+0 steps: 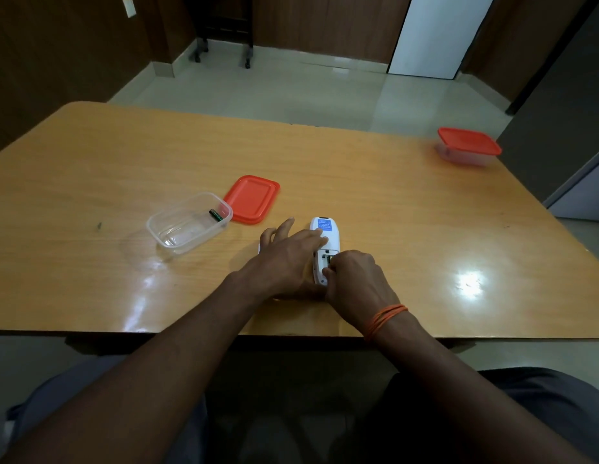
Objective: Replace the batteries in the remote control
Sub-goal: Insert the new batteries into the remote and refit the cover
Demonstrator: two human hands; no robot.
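Note:
A white remote control [326, 234] lies face down on the wooden table [90, 169], its battery bay uncovered and a blue label near its far end. My left hand [288, 254] rests flat across the remote's left side, fingers spread, pinning it down. My right hand [353, 279] is at the bay, fingertips pinched on a dark battery [329, 261] inside the compartment. A clear plastic box [187, 222] to the left holds one dark battery [216, 215]. A small white piece, partly hidden, shows at my left hand's far side.
An orange lid [253, 199] lies flat beside the clear box. A second clear box with an orange lid [469, 146] stands at the table's far right corner. The table's near edge runs just under my forearms.

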